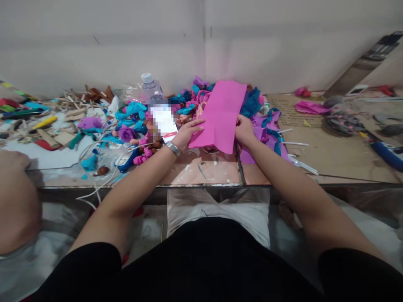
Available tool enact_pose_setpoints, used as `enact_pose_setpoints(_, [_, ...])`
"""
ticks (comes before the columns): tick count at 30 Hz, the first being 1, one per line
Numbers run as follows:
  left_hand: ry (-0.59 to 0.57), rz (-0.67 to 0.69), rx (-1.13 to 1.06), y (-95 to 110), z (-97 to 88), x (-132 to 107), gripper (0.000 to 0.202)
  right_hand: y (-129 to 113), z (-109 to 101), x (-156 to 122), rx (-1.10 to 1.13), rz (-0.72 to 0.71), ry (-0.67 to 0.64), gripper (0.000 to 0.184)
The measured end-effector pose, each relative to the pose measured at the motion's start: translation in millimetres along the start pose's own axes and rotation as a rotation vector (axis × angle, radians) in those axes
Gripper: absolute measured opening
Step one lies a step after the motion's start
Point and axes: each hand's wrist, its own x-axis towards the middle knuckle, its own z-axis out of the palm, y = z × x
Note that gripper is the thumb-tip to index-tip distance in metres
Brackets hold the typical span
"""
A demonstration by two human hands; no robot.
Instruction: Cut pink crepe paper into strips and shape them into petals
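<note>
Right now my left hand has its fingers pressed together on the left edge of the pink paper sheet, with the fingertips lying on top of the paper. My right hand is curled shut on the sheet's opposite edge, knuckles toward me. The sheet stretches between the two sets of fingers and runs away from them, lifted a little above the table. A metal bracelet sits on my left wrist. Just left of my left fingers lie a purple paper flower and blue crepe scraps; beyond them stands a plastic bottle. Purple paper lies just past my right fingers.
</note>
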Motion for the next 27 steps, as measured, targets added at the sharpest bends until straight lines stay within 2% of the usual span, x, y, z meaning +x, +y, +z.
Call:
enact_pose_setpoints(3, [-0.012,0.049,0.015,0.9,-1.8,-0.8,0.058,-7.9,0.0,-6.1,-0.137,-0.118,-0.170,0.027])
enact_pose_setpoints(8, [-0.053,0.095,0.044,2.3,-5.0,-3.1,0.072,-20.1,-4.3,-11.5,-0.271,-0.479,-0.464,0.030])
enact_pose_setpoints(11, [-0.067,0.115,0.116,2.0,-6.4,-4.1,0.078,-23.8,-7.6,-13.8,-0.300,-0.510,-0.656,0.037])
enact_pose_setpoints(13, [-0.084,0.143,0.169,1.1,-7.6,-4.1,0.080,-25.8,-8.9,-15.4,-0.322,-0.479,-0.721,0.030])
enact_pose_setpoints(16, [-0.087,0.177,0.237,-2.1,-9.3,-2.8,0.081,-31.1,-11.8,-16.1,-0.365,-0.480,-0.740,0.028])
enact_pose_setpoints(21, [0.035,0.221,0.284,-12.2,-8.1,-1.4,0.080,-48.5,-26.5,-11.9,-0.639,-0.409,-0.681,0.025])
enact_pose_setpoints(24, [0.061,0.214,0.336,-18.0,-4.6,-4.3,0.081,-60.2,-42.7,-16.4,-0.756,-0.360,-0.627,0.023])
enact_pose_setpoints(27, [-0.011,0.212,0.387,-21.6,-1.1,-9.3,0.076,-69.1,-69.1,-33.8,-0.881,-0.279,-0.598,0.024])
